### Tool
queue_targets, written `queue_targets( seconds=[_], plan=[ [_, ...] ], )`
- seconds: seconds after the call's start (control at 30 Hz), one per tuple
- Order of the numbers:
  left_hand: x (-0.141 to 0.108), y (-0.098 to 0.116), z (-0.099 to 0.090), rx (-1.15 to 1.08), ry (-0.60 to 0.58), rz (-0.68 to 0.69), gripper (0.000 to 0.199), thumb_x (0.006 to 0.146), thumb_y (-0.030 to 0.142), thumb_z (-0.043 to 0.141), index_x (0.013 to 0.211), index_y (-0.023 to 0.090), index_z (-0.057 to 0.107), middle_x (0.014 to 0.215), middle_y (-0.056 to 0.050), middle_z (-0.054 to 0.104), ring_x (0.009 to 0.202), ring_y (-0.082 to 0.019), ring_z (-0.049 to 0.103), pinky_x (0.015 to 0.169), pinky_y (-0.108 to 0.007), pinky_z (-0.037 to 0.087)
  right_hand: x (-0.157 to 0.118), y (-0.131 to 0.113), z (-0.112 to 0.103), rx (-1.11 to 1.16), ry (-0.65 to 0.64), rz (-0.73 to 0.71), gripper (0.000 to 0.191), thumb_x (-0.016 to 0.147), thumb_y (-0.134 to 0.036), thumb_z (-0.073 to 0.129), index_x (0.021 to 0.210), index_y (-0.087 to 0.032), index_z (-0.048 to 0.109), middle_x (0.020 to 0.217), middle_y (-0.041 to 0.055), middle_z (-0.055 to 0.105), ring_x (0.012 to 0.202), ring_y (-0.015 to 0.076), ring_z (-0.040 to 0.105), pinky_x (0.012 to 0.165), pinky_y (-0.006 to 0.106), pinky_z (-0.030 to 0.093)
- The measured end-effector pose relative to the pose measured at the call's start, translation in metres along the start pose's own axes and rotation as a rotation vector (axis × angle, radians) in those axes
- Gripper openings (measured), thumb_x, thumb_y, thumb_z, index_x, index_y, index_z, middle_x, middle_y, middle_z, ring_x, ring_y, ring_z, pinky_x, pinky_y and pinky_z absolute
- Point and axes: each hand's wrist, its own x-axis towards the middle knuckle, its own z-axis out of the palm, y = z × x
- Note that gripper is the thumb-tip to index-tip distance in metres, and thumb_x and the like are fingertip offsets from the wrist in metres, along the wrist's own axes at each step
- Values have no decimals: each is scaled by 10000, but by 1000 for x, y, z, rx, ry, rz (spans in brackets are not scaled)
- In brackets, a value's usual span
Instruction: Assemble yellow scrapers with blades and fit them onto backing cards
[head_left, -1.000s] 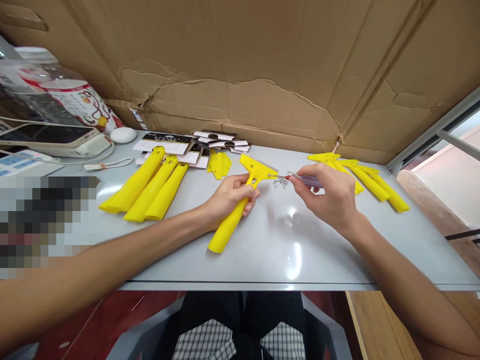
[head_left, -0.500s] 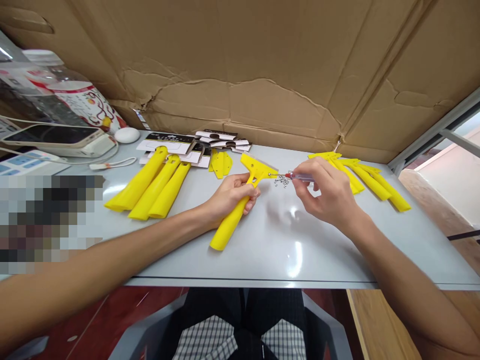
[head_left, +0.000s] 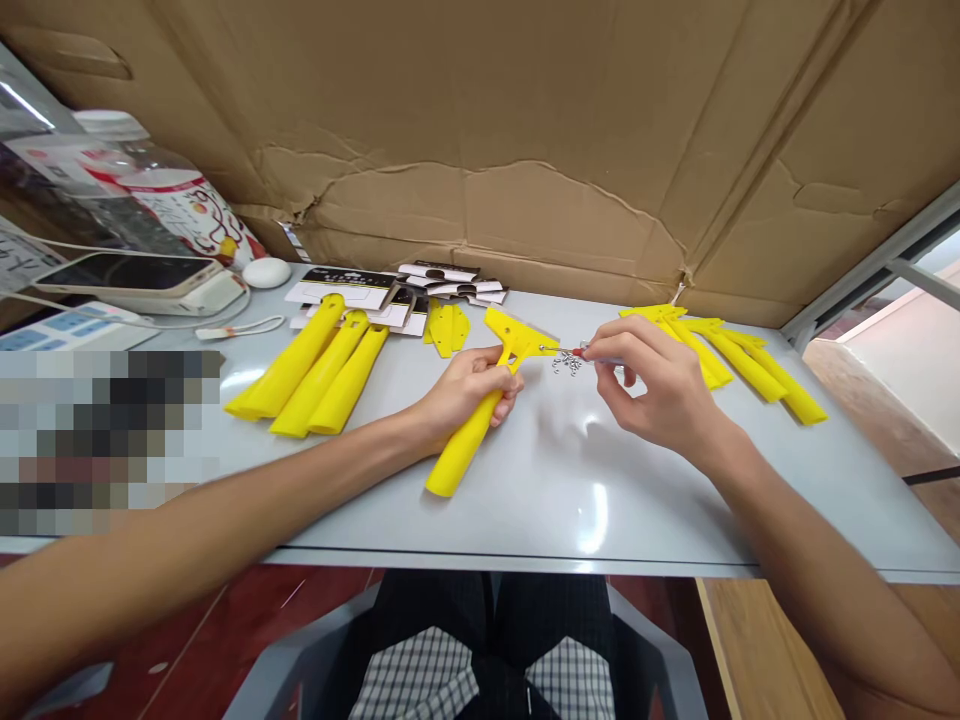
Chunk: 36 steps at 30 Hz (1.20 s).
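My left hand point(head_left: 480, 390) is wrapped round the neck of a yellow scraper-shaped tool point(head_left: 466, 440), its wide head pointing away from me and its handle toward me. Between the fingers of my right hand point(head_left: 652, 380) is a small screwdriver point(head_left: 598, 358) with a clear handle and a red collar. Its thin shaft points left, and the tip meets a screw at the right end of the yellow head. Small metal screws point(head_left: 571, 364) lie in a loose pile on the grey table point(head_left: 525, 530), just below the shaft.
Yellow handles point(head_left: 300, 370) lie at the left beside printed cards point(head_left: 345, 288) and flat yellow plates point(head_left: 448, 328). More yellow tools point(head_left: 750, 365) lie at the right. A phone point(head_left: 135, 272), a white mouse-like object point(head_left: 266, 272) and bottles point(head_left: 187, 205) stand far left. Cardboard point(head_left: 480, 120) rises behind.
The view has shifted slightly. My right hand has turned a little round the screwdriver, whose handle is now more covered by the fingers. My left hand keeps its hold.
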Motion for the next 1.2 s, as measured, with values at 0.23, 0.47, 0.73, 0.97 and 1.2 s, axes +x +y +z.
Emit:
queue_targets(
  seconds=[0.23, 0.47, 0.73, 0.97, 1.2],
  plan=[
    [0, 2, 0, -17, -6, -6, 151, 700, 205, 700, 739, 192, 555, 553, 36, 557, 418, -78, 461, 418, -238, 331, 0, 3, -2, -37, 0, 35, 240, 928, -51, 610, 1083, -235, 605, 1041, 47, 718, 774, 148, 673, 575, 270, 536],
    [0, 1, -3, -7, -43, -16, 140, 718, 215, 696, 739, 190, 560, 537, 33, 553, 408, -87, 455, 418, -242, 333, 1, 3, -4, -28, 25, -36, 291, 909, 22, 560, 934, -263, 614, 1013, 6, 771, 819, 153, 716, 628, 285, 552],
    [2, 2, -3, -37, -38, -26, 158, 695, 215, 700, 718, 195, 545, 527, 33, 533, 409, -91, 449, 415, -243, 327, 1, 1, -4, -10, 7, -13, 198, 957, -58, 630, 1006, -249, 640, 1078, 55, 722, 765, 148, 664, 587, 285, 531],
    [2, 3, -4, -9, -59, -38, 162, 716, 238, 696, 713, 202, 538, 503, 29, 524, 415, -95, 435, 435, -252, 313, 3, 1, -5, -161, 106, 16, 126, 1009, -238, 737, 907, -243, 663, 774, -25, 724, 561, 106, 599, 522, 265, 464],
    [3, -1, -6, -23, -61, -34, 147, 720, 233, 699, 717, 196, 557, 515, 24, 539, 409, -96, 441, 434, -258, 302, 3, 1, -4, -50, 71, -4, 186, 1004, -92, 643, 927, -259, 674, 948, 12, 786, 744, 144, 710, 585, 276, 546]
  ],
)
